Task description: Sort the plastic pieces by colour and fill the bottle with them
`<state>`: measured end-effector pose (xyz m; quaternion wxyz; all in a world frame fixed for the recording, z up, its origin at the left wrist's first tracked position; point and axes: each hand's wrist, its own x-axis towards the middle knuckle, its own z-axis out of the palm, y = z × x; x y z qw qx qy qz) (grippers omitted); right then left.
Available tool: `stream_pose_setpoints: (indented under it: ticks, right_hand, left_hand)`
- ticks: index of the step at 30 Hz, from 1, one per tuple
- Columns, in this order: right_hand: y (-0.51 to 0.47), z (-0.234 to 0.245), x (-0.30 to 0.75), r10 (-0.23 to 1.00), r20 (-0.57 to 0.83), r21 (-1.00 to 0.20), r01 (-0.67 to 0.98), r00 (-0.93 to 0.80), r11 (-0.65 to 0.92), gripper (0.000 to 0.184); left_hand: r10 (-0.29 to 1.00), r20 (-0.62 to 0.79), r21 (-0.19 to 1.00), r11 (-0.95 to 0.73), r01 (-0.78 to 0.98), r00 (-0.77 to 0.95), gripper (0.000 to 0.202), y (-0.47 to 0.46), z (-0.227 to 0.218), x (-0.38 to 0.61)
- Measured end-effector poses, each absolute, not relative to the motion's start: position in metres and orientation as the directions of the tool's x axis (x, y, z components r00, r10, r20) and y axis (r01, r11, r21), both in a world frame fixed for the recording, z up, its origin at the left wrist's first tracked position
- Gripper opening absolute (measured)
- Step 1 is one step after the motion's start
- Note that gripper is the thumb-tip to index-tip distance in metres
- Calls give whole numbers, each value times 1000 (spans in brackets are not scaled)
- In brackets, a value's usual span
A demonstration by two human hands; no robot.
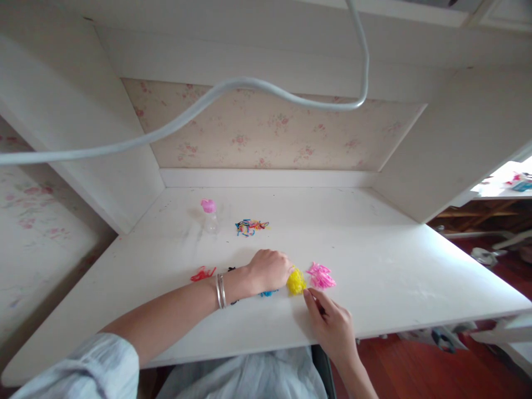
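Small heaps of thin coloured strands, which look like little rubber bands, lie on the white desk. My left hand (270, 271) is closed, knuckles up, at the left edge of the yellow heap (296, 281); its fingertips are hidden. Thumb and forefinger of my right hand (332, 321) are pinched together at the near right edge of that heap. What either hand holds, if anything, is too small to make out. Beyond the right hand sits the pink heap (321, 275). Partly covered by my left hand and wrist are the blue heap (269, 293) and the black heap (231, 269).
A red heap (203, 274) is left of my forearm. Farther back lie mixed-colour bands (251, 227) beside a clear bottle (211, 223) with a pink lid (208, 206). A white cable (249, 83) crosses the upper view. White side panels (453, 138) enclose the desk (374, 266).
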<state>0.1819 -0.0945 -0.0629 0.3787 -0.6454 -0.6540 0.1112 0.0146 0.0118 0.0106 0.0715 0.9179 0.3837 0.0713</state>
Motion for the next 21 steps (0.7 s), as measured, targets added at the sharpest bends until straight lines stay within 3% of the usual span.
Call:
stream_pose_setpoints:
  ticks: [6,11,16,19,21]
  right_hand:
    - [-95,-61,182,927,349,-634,762,135,128,31]
    - [-95,-61,181,944,297,-674,732,143,101,33]
    - [-83,-54,186,974,85,-840,541,209,-42,39]
    - [-66,-31,188,987,-17,-923,376,160,-77,43]
    - [-51,-9,184,991,13,-921,388,130,-39,41]
  left_hand:
    - [786,136,189,-618,763,603,35,6,25,-22]
    - [882,275,430,-469,772,383,32,-16,35,-86]
    - [973,230,676,-146,722,-18,29,-60,14,-168]
    - [926,164,761,100,641,-339,31,-89,-9,-211]
    - [873,115,795,206,571,-474,32,-101,-23,-230]
